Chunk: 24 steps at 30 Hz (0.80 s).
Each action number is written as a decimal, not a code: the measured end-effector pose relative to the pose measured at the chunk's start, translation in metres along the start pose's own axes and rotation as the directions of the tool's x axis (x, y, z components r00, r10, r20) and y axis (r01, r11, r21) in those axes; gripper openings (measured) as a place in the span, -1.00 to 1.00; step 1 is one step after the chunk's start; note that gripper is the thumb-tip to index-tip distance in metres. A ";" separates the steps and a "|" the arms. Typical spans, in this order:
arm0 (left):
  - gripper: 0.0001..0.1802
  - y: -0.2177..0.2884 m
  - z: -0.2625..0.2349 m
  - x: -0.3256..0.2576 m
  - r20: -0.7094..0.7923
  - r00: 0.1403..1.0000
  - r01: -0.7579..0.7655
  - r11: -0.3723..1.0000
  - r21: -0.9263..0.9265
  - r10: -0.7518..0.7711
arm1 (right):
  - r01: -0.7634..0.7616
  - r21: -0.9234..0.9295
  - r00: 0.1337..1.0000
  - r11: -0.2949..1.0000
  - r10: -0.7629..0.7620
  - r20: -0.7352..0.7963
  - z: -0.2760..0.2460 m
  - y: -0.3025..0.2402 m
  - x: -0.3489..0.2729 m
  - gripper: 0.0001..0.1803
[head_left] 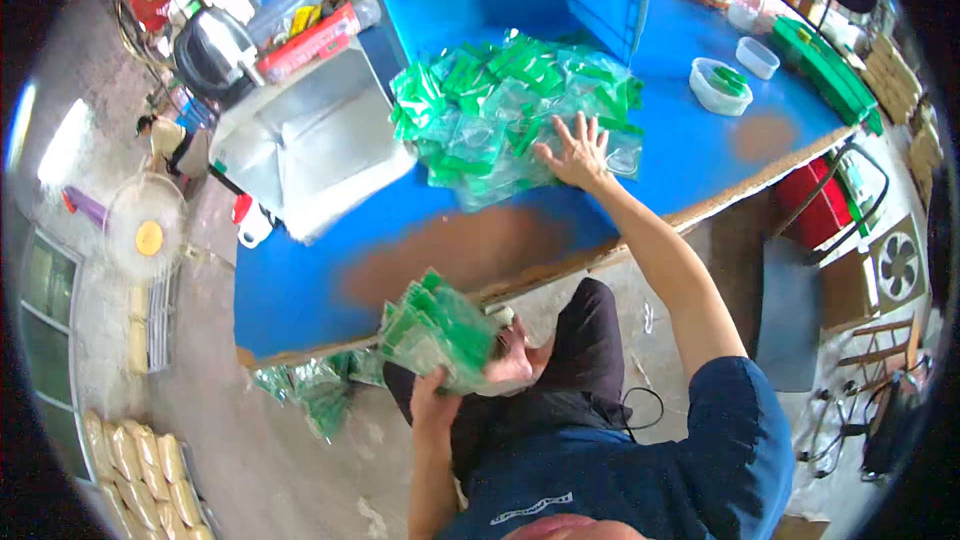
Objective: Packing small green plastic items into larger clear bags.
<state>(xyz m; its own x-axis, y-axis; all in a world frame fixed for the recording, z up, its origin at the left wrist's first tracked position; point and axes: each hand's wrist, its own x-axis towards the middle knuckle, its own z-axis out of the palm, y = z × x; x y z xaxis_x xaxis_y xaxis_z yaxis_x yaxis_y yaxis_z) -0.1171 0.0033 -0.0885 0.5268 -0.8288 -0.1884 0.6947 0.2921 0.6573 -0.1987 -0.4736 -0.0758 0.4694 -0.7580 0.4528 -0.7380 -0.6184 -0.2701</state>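
My left hand (437,395) is closed around the lower edge of a fanned stack of green-and-clear plastic bags (435,325), held over my lap in front of the table's near edge. Farther off, my right hand (577,153) lies with fingers spread on the right front part of a heap of similar bags (500,100). Nothing shows gripped in it. The heap spreads over the blue tabletop (665,155) from the mouth of a blue plastic crate (480,0) tipped on its side.
A metal tray (310,140) stands left of the heap, beside a dark kettle (215,50). Clear tubs (720,87) and a long green tool (820,70) sit at the right. More bags (320,390) hang or lie below the table's left front edge. A fan (148,235) stands left.
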 end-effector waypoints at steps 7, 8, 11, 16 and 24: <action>-0.27 0.023 -0.014 0.002 -0.095 0.995 0.039 0.998 -0.041 -0.043 | 0.381 0.065 0.911 0.922 -0.386 0.145 -0.049 -0.030 -0.031 -0.16; -0.27 0.023 -0.015 0.000 -0.118 0.992 0.033 0.998 -0.048 -0.039 | 0.419 0.015 0.897 0.908 -0.417 0.149 -0.054 -0.035 -0.031 -0.15; -0.28 0.018 -0.012 0.006 -0.102 0.995 0.019 0.999 -0.048 -0.024 | 0.412 0.206 0.907 0.888 -0.421 0.000 -0.058 -0.068 -0.022 -0.13; -0.25 0.011 -0.006 0.002 -0.074 0.997 -0.004 0.990 -0.142 -0.006 | 0.396 0.044 0.861 0.917 -0.388 0.328 -0.018 -0.159 -0.020 -0.08; -0.25 0.027 -0.037 -0.017 -0.169 0.976 -0.162 0.975 -0.150 0.136 | 0.212 0.142 0.851 0.967 -0.254 0.459 -0.050 -0.276 -0.072 -0.17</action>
<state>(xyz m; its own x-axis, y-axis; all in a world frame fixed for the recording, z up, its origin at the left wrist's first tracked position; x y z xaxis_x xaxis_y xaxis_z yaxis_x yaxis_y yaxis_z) -0.0892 0.0434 -0.0942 0.6915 -0.6886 -0.2183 0.6660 0.4907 0.5618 -0.0529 -0.2383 0.0083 0.8097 -0.5834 0.0636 -0.5453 -0.7880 -0.2859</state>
